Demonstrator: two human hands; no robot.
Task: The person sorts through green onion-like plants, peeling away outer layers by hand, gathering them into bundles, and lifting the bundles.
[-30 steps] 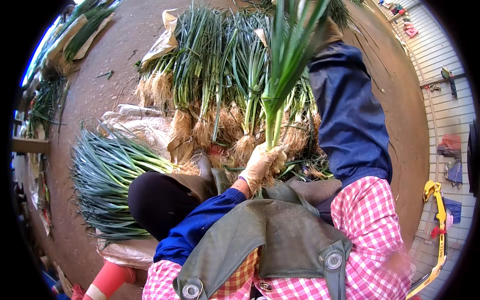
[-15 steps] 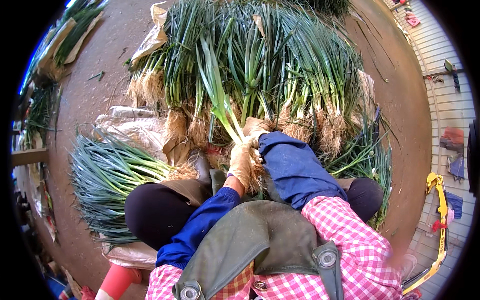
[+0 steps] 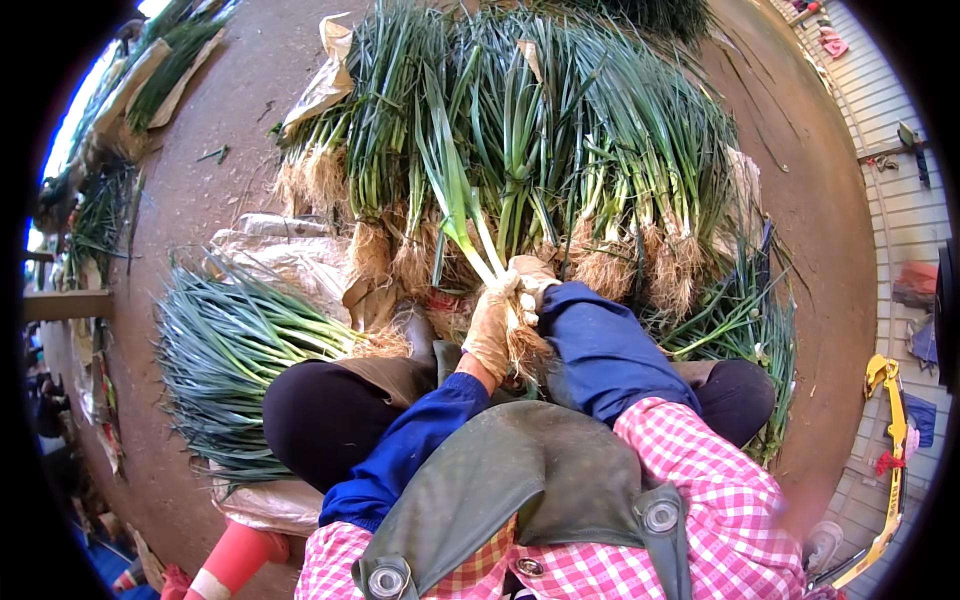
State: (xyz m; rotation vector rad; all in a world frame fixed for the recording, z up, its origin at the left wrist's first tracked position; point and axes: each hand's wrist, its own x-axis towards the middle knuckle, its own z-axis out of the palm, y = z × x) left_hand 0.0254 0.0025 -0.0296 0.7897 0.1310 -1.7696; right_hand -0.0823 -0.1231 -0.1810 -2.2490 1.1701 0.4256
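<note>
Fingers of the left hand [image 3: 490, 325], in a pale work glove, curl shut around the white stems of a small bunch of green onions [image 3: 455, 205], just above its brown root tuft [image 3: 527, 350]. The right hand [image 3: 533, 280], gloved the same way, closes on the same stems right beside the left, so the two hands touch over the bunch. The bunch leans up and to the left, its long green leaves fanning out over the large heap of green onions [image 3: 560, 150] that lies on the brown ground [image 3: 220, 190] ahead, roots turned toward the person. Blue sleeves [image 3: 600, 345] run back from both wrists to a pink checked shirt [image 3: 700, 500] and a grey-green apron bib [image 3: 530, 470]. Off the left knee lies a second, flatter pile of green onions [image 3: 225, 350] on pale sacking [image 3: 270, 250]. More greens line the far left edge [image 3: 150, 70]. A yellow tool [image 3: 890, 450] lies at the right by a slatted wall [image 3: 900, 200].
</note>
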